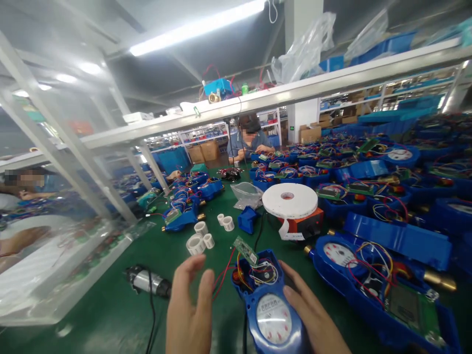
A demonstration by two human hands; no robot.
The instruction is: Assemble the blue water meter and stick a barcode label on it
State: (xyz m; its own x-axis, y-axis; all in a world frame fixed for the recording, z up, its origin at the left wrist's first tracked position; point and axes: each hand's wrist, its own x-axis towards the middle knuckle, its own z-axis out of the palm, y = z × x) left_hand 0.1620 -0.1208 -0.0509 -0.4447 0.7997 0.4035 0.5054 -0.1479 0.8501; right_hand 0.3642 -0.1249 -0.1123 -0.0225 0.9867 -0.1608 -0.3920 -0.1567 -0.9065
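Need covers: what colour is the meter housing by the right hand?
Dial-faced plastic meter housing: blue, best in head view.

No words or numbers can be read with certainty here; the dial of the blue water meter (273, 318) carries small printed figures and red marks, but they are too small and blurred to read; the white label (289, 230) on the orange box (309, 222) cannot be read also; the same for the small green sign (292, 128) on the white pillar (302, 115).

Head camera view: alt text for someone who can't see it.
An open left hand and a right hand flank a blue plastic water meter with a white dial, coloured wires and a green circuit board above it. Many more blue meters cover the green workbench.
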